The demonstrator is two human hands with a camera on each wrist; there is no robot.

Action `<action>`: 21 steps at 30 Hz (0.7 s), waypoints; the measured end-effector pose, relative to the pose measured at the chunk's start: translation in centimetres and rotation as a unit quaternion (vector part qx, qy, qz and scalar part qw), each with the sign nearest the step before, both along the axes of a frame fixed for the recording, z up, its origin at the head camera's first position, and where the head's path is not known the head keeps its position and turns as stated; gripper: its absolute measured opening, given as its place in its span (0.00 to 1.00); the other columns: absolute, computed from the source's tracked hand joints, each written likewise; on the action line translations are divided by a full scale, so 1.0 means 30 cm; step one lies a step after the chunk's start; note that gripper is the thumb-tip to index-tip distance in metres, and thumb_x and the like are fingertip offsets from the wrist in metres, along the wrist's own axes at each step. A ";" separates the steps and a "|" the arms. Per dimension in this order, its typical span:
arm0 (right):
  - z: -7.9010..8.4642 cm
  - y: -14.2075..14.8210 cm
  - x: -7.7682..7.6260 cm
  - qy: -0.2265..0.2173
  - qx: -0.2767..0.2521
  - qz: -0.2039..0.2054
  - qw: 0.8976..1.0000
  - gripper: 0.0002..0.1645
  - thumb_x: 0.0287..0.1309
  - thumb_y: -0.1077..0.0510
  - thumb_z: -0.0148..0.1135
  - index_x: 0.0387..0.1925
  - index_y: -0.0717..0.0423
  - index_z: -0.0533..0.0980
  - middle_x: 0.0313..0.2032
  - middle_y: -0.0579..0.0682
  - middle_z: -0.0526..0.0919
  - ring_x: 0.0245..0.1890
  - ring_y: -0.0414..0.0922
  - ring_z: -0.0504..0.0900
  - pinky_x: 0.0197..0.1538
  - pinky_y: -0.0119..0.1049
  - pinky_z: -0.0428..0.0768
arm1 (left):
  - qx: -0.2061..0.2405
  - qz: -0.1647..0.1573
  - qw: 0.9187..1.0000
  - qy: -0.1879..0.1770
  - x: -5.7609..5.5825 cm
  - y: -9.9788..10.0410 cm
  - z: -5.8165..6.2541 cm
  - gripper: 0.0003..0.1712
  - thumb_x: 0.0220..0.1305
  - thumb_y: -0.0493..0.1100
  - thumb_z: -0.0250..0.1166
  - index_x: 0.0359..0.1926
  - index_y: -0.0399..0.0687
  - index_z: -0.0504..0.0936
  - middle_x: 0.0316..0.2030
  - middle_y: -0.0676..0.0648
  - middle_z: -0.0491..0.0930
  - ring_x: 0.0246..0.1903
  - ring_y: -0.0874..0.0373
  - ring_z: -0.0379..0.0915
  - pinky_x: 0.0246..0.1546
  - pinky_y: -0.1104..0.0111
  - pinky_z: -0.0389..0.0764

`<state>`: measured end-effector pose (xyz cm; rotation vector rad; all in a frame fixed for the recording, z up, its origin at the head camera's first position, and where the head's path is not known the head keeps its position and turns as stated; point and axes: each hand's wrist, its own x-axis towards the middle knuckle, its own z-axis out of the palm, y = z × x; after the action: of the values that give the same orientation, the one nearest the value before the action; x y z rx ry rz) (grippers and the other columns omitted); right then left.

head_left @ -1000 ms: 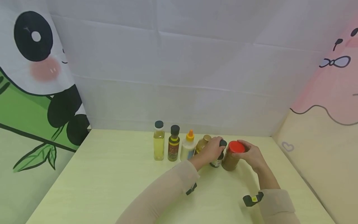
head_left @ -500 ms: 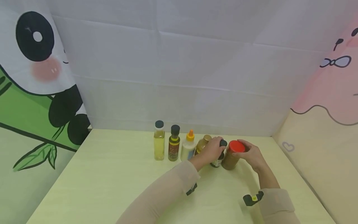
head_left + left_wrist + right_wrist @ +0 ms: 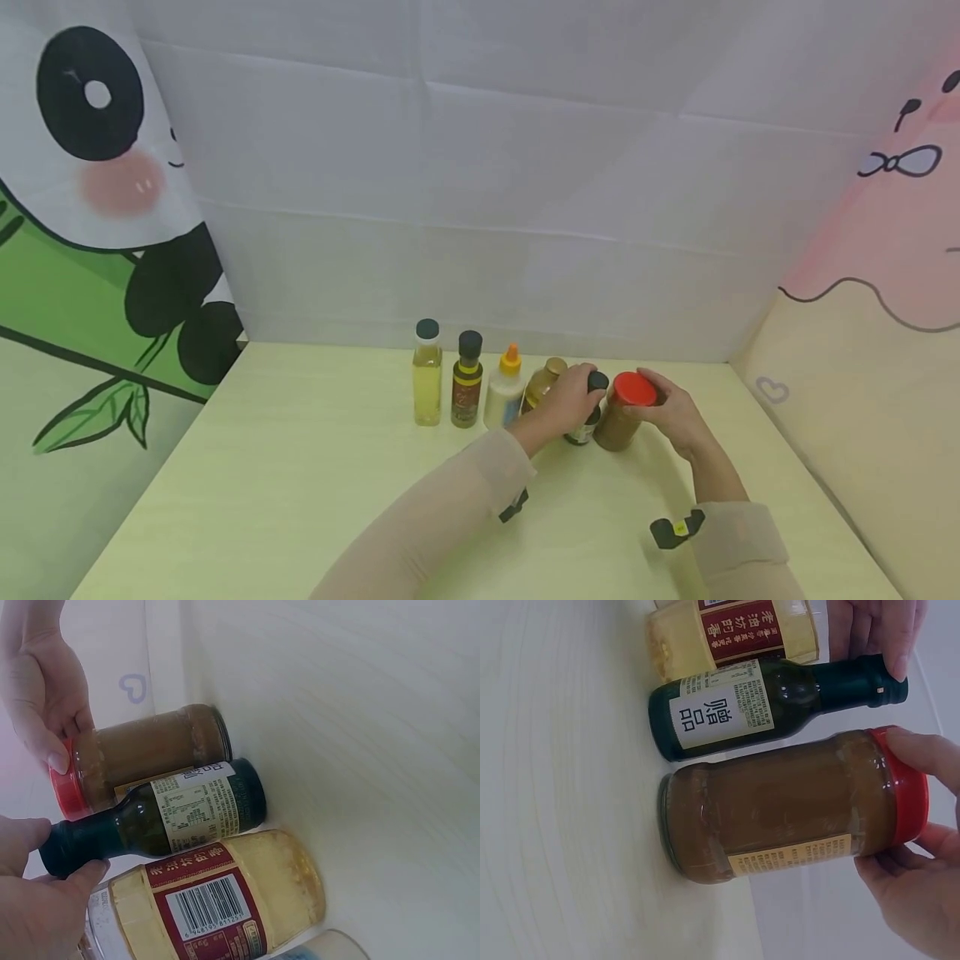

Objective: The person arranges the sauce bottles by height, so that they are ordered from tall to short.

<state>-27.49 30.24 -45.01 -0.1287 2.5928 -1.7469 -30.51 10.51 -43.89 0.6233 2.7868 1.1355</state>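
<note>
My left hand (image 3: 564, 402) pinches the dark cap of a small dark green bottle (image 3: 199, 810) with a white label; the bottle stands upright on the table. Just right of it is a jar of brown paste (image 3: 780, 810) with a red lid (image 3: 634, 389). My right hand (image 3: 677, 418) grips that lid between thumb and fingers. Bottle and jar stand side by side, very close together. On the bottle's other side is an oil bottle (image 3: 217, 900) with a red label and a gold cap, partly hidden by my left hand in the head view.
Farther left in the row stand a white squeeze bottle (image 3: 504, 396) with an orange tip, a dark sauce bottle (image 3: 467, 383) and a clear bottle of yellow oil (image 3: 427, 379). The pale table (image 3: 300, 467) meets a white cloth wall (image 3: 480, 283) behind them.
Almost nothing differs. Both hands keep their holds on the green bottle and the jar, and the view has shifted very slightly.
</note>
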 end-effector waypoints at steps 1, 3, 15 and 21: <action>0.003 -0.003 0.003 0.001 -0.004 0.002 1.000 0.50 0.55 0.68 0.67 0.73 0.67 0.51 0.66 0.70 0.61 0.64 0.62 0.63 0.55 0.27 0.72 | -0.001 -0.001 1.000 0.002 0.003 -0.002 -0.001 0.27 0.72 0.48 0.59 0.66 0.42 0.69 0.56 0.46 0.74 0.54 0.57 0.72 0.53 0.66 0.75; 0.009 -0.009 0.011 0.003 -0.009 0.004 1.000 0.50 0.55 0.68 0.66 0.73 0.67 0.49 0.67 0.70 0.59 0.65 0.62 0.62 0.55 0.27 0.72 | -0.003 -0.003 1.000 0.011 0.009 -0.006 -0.003 0.28 0.72 0.47 0.59 0.67 0.41 0.67 0.58 0.45 0.74 0.55 0.56 0.71 0.54 0.65 0.74; 0.033 -0.040 0.044 0.004 0.036 -0.008 0.999 0.52 0.57 0.64 0.66 0.75 0.63 0.46 0.70 0.69 0.54 0.68 0.68 0.54 0.63 0.60 0.63 | 0.011 -0.008 1.000 0.004 0.047 -0.027 -0.004 0.34 0.72 0.47 0.59 0.72 0.40 0.60 0.66 0.43 0.67 0.61 0.54 0.67 0.59 0.62 0.71; 0.026 -0.059 0.061 0.011 0.100 -0.022 0.995 0.55 0.58 0.55 0.69 0.75 0.62 0.45 0.72 0.68 0.47 0.69 0.70 0.48 0.62 0.69 0.56 | 0.047 -0.035 0.998 0.015 0.081 -0.055 -0.009 0.37 0.70 0.46 0.60 0.73 0.39 0.56 0.69 0.43 0.63 0.65 0.54 0.63 0.62 0.63 0.67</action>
<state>-25.66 28.48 -44.23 -0.0900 2.7876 -1.4936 -28.09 8.85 -44.15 0.7478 2.7257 1.2584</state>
